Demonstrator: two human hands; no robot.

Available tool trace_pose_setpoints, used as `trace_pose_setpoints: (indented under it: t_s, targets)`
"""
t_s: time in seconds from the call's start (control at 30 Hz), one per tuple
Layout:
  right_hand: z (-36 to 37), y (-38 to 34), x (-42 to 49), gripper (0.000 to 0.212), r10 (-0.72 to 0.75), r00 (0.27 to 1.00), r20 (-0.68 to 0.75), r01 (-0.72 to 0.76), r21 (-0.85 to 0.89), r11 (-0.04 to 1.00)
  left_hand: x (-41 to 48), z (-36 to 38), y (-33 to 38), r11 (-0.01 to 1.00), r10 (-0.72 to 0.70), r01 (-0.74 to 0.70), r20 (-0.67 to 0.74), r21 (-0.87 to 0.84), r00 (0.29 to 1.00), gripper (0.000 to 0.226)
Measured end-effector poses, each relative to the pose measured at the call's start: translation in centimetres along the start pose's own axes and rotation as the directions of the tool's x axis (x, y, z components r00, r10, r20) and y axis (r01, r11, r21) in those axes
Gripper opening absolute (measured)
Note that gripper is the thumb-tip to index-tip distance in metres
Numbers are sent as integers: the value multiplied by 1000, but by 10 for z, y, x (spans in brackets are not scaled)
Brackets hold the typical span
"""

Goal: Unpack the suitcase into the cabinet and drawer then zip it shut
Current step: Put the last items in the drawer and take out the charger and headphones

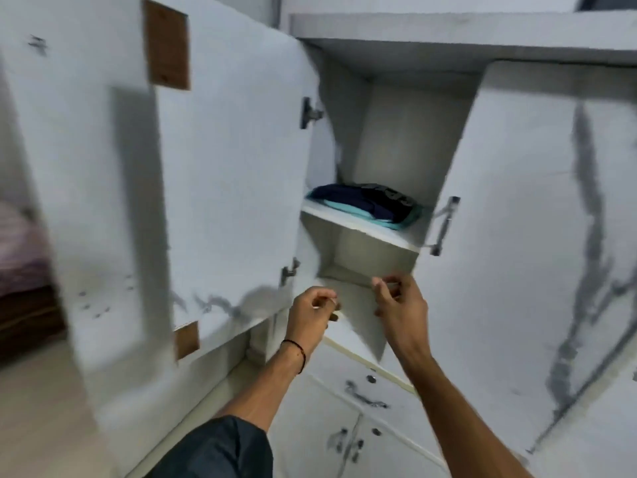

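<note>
The left door (224,167) stands swung wide on my left, so the cabinet's mouth lies open ahead. Folded clothes (365,201) cover most of the upper shelf (362,227), with room above them. The lower compartment (358,305) is bare; my left hand (312,310) and right hand (400,305) hang at its mouth. The shut right door (499,236) and its handle (444,225) crowd the right side.

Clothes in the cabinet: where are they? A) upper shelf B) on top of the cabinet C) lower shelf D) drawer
A: the folded clothes lie on the upper shelf; the lower shelf beneath it shows none.
</note>
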State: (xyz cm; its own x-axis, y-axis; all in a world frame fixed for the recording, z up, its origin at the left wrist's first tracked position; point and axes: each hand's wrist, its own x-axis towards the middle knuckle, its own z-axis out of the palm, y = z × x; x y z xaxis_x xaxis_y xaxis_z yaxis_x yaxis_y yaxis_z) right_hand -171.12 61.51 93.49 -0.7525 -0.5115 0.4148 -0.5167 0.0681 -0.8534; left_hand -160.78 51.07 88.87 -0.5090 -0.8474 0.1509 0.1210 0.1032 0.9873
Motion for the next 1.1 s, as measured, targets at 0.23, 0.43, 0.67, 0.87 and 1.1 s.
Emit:
trace_pose_setpoints:
  t_s: [0.23, 0.43, 0.67, 0.87, 1.1]
  targets:
    - [95, -82, -37, 19, -158, 929, 333, 124, 123, 985, -46, -125, 50, 976, 215, -213, -333, 44, 918, 19]
    - [162, -154, -39, 23, -259, 871, 419, 202, 175, 964, -34, -200, 90, 908, 393, -403, -577, 118, 716, 16]
    - [222, -211, -17, 38, -297, 907, 297, 261, 155, 953, 38, -240, 111, 980, 153, -188, -350, -68, 924, 20]
    - [245, -219, -14, 34, -303, 933, 195, 292, 82, 953, 66, -243, 116, 963, 162, -171, -57, -210, 985, 42]
    - [220, -191, -35, 25, -299, 938, -175, 321, 110, 941, 36, -214, 83, 776, 197, -156, -1, -612, 980, 13]
